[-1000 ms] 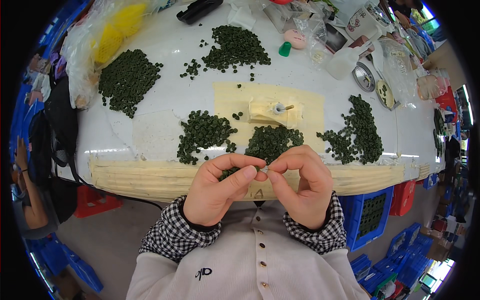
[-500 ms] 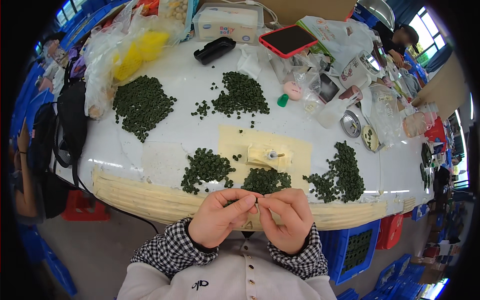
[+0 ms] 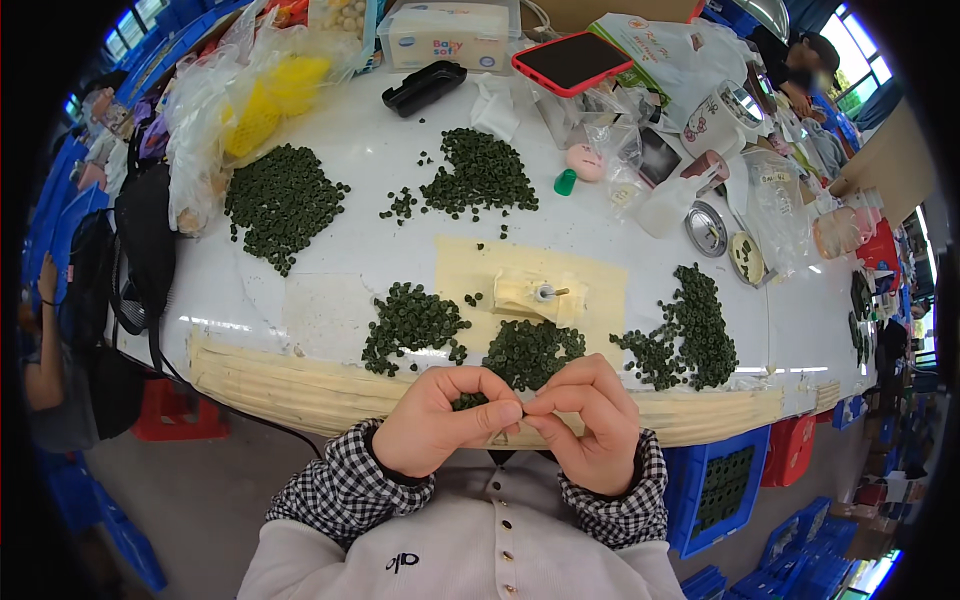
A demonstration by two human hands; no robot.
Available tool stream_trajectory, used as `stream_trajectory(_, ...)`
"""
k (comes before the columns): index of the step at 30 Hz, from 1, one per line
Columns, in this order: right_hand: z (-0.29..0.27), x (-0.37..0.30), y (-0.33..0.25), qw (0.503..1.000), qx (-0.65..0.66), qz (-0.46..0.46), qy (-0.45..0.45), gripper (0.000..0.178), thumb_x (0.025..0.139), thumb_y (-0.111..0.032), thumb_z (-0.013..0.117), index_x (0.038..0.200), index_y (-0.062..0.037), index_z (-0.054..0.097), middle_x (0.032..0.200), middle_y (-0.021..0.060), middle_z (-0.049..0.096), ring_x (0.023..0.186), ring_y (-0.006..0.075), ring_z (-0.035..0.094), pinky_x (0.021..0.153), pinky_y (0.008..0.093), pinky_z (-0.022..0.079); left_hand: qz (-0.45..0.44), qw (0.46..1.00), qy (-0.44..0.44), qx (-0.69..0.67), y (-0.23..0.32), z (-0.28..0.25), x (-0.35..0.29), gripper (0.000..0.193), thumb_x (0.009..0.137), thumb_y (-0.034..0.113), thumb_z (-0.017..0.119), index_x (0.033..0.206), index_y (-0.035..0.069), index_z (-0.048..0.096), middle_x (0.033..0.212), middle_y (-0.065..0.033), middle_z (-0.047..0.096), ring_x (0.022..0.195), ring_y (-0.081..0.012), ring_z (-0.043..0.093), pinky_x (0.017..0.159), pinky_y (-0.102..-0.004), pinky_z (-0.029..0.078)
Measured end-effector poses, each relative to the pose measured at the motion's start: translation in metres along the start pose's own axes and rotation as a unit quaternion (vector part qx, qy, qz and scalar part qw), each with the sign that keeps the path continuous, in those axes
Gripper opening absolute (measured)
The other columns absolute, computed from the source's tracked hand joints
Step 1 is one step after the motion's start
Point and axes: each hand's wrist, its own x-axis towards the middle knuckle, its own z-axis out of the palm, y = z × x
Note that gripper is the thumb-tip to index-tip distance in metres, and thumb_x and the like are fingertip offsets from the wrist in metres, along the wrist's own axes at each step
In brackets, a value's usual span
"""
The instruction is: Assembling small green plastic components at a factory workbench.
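Note:
My left hand (image 3: 436, 422) is closed, with several small dark green round pieces (image 3: 468, 401) visible in its curled fingers. Its thumb and forefinger pinch together at the tip. My right hand (image 3: 592, 425) meets it there, thumb and forefinger closed in a pinch; whatever lies between the tips is too small and covered to make out. Just beyond the hands is a heap of the same green pieces (image 3: 535, 352). Behind that heap, a cream-coloured block with a metal pin (image 3: 540, 294) stands on a yellow sheet (image 3: 610, 290).
More heaps of green pieces lie at left (image 3: 283, 205), centre back (image 3: 482, 172), near left (image 3: 410, 325) and right (image 3: 695, 325). A red-edged phone (image 3: 572, 63), a black case (image 3: 424, 88) and a small tin (image 3: 746, 258) stand farther off. A blue crate (image 3: 715, 490) is below the table edge.
The view has shifted a little. Both hands sit slightly closer to me, and my right hand has moved a bit to the right, its fingertips still meeting the left ones.

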Motion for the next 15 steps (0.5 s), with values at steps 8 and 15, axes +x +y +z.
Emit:
stream_trajectory(8,0.004,0.003,-0.002,0.999,-0.042,-0.015,0.01,0.021,0.066,0.002,0.075,0.085,-0.0032,0.068,0.08,0.0048,0.059,0.071,0.0188,0.055,0.059,0.028,0.044,0.091,0.982,0.043,0.159,0.004,0.002,-0.002,0.013,0.087,0.007,0.061,0.093,-0.003,0.066,0.085,-0.0076,0.068,0.078,-0.0096,0.062,0.073,-0.0228,0.049)
stream_trajectory(15,0.011,-0.001,-0.005,0.997,0.034,0.064,0.032,0.019,0.07,0.007,0.069,0.087,-0.0016,0.068,0.082,0.0082,0.06,0.073,0.0183,0.058,0.063,0.0265,0.046,0.13,0.971,0.075,0.186,-0.002,0.003,-0.003,0.012,0.085,0.006,0.062,0.092,-0.004,0.066,0.083,-0.0068,0.068,0.077,-0.0084,0.06,0.071,-0.0226,0.048)
